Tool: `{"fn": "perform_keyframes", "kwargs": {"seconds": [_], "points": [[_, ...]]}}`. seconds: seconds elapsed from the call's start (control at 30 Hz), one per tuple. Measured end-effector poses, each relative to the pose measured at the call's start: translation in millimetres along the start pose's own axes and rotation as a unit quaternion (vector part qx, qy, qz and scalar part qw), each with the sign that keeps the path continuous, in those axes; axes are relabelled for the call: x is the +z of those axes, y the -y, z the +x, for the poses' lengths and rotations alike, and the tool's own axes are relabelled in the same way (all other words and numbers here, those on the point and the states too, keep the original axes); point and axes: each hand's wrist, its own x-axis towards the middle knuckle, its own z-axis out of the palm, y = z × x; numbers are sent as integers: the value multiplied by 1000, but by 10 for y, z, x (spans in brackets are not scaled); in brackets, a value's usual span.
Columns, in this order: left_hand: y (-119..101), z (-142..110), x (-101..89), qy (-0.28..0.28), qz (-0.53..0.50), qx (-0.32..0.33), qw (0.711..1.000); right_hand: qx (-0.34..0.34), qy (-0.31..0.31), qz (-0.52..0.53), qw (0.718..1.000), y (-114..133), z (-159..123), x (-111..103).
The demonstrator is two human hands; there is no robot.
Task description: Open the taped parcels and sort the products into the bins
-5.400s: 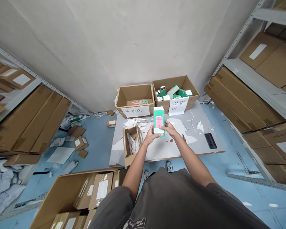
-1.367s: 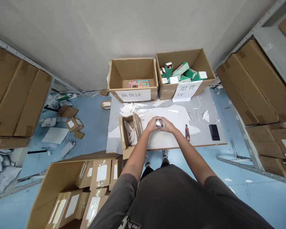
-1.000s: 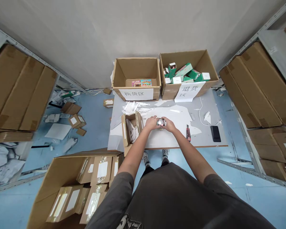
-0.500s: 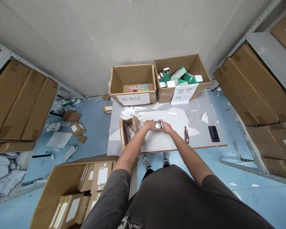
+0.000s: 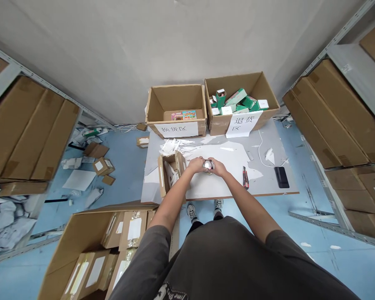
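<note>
Between both hands, over the near middle of the table (image 5: 209,189), is a small shiny silver round object (image 5: 208,164); its exact kind is too small to make out. My left hand (image 5: 196,164) grips it from the left side, fingers curled. On the other side my right hand (image 5: 218,166) has its fingers closed around it. An opened cardboard box (image 5: 162,177) with white paper scraps in it stands by my left forearm. A red and black utility knife (image 5: 245,178) lies to the right of my right hand.
At the back stand two labelled cartons: the left carton (image 5: 176,93) holds colourful packs, the right carton (image 5: 240,81) several green-and-white boxes. A black phone-like slab (image 5: 281,177) with a white cable lies at right. A large carton of parcels (image 5: 62,246) sits lower left; shelves flank both sides.
The view has shifted slightly, so the scene sits a little further right. Both hands keep hold of the silver object, whose shiny round face shows slightly larger now.
</note>
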Motion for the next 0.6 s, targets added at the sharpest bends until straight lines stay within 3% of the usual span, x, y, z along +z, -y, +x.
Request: {"fn": "perform_keyframes", "kwargs": {"seconds": [0.23, 0.43, 0.6], "points": [[-102, -47, 136, -64, -16, -52, 997, 8, -8, 5, 1000, -13, 25, 71], [-372, 204, 216, -30, -25, -157, 987, 24, -6, 14, 1000, -38, -10, 92], [-459, 318, 240, -14, -35, -197, 980, 22, 0, 27, 999, -107, -72, 87]]}}
